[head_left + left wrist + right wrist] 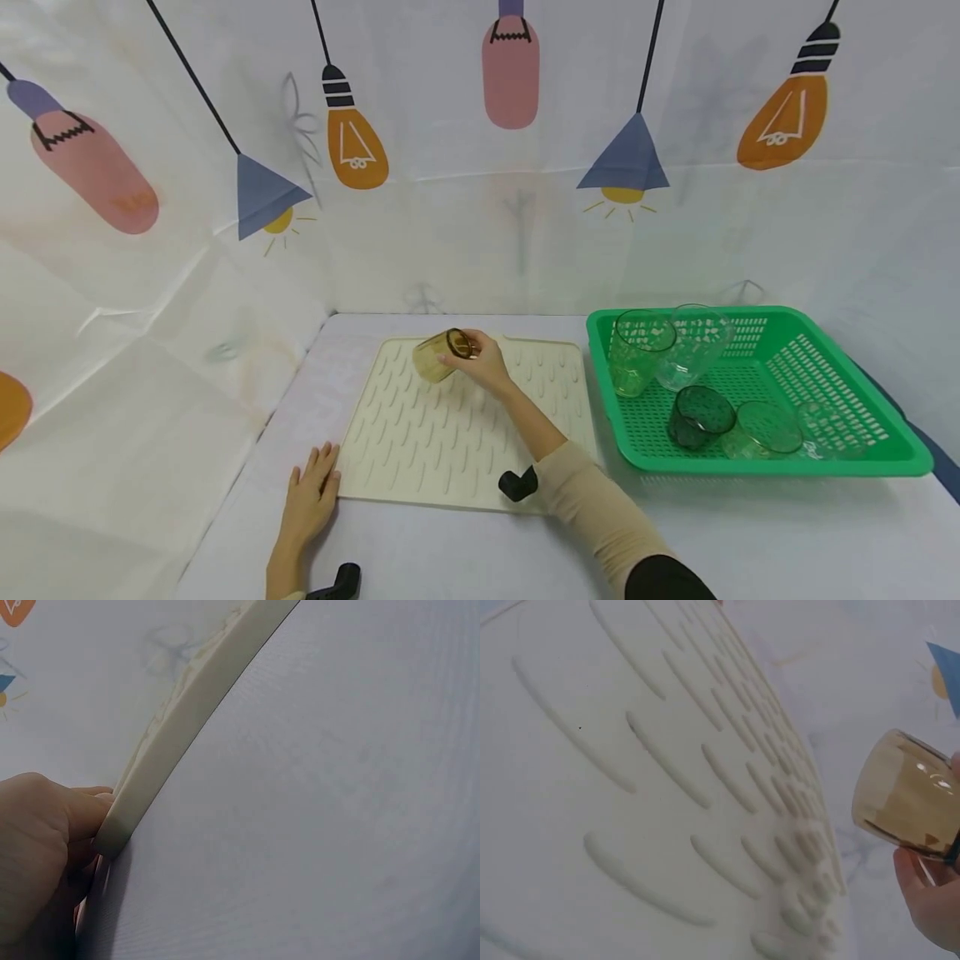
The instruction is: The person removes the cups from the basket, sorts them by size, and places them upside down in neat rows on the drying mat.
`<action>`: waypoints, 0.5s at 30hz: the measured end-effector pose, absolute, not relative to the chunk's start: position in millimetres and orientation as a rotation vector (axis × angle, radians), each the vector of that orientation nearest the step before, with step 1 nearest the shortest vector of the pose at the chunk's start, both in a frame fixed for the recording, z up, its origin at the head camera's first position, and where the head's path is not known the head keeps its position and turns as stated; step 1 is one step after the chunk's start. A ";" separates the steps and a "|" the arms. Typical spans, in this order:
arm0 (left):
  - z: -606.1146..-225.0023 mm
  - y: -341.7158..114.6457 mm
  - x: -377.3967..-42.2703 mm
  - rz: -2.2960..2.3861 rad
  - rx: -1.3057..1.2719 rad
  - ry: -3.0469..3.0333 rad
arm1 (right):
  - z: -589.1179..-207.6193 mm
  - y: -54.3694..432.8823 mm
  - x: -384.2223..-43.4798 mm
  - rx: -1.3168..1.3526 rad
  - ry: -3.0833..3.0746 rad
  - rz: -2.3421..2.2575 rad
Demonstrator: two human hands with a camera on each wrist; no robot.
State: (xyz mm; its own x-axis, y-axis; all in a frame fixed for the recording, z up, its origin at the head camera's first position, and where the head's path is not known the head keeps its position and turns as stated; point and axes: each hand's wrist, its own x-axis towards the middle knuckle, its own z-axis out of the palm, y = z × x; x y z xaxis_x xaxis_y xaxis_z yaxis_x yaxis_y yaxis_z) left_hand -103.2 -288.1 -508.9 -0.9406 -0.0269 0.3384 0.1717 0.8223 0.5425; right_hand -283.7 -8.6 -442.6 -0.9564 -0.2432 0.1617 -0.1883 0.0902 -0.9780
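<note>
Our right sleeve (600,517) overhangs the mat (405,454); above its far half, our right hand (486,365) grips a tilted glass (431,358), best held lightly but securely. Our left hand (307,497) lies outstretched at the mat's near-left corner.

Even light filled the head view, with a faint shadow beneath the green basket (750,468); the left wrist view looked dimmer, and white glints marked the amber glass (907,796).
</note>
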 end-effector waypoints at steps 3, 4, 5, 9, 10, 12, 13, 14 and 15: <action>-508.9 -288.8 -102.6 -0.847 -0.101 -2.679 | -447.3 -18.0 -286.0 -0.461 2.295 -2.024; -508.5 -288.6 -102.4 -0.852 -0.098 -2.682 | -449.1 -21.3 -286.9 -0.461 2.307 -2.011; -508.1 -288.3 -102.2 -0.855 -0.095 -2.686 | -450.8 -24.5 -287.8 -0.469 2.315 -2.004; -505.9 -287.1 -101.4 -0.868 -0.081 -2.693 | -455.5 -37.2 -290.4 -0.491 2.367 -1.945; -505.6 -286.9 -101.3 -0.868 -0.076 -2.696 | -455.8 -40.1 -290.5 -0.501 2.385 -1.925; -505.1 -286.7 -101.2 -0.870 -0.070 -2.699 | -456.7 -45.3 -291.0 -0.525 2.422 -1.879; -505.1 -286.6 -101.2 -0.870 -0.070 -2.700 | -456.9 -47.8 -291.4 -0.540 2.450 -1.844; -505.1 -286.5 -101.2 -0.871 -0.070 -2.699 | -457.1 -50.2 -291.9 -0.562 2.477 -1.807; -505.2 -286.4 -101.2 -0.870 -0.071 -2.699 | -456.6 -52.3 -292.1 -0.587 2.497 -1.775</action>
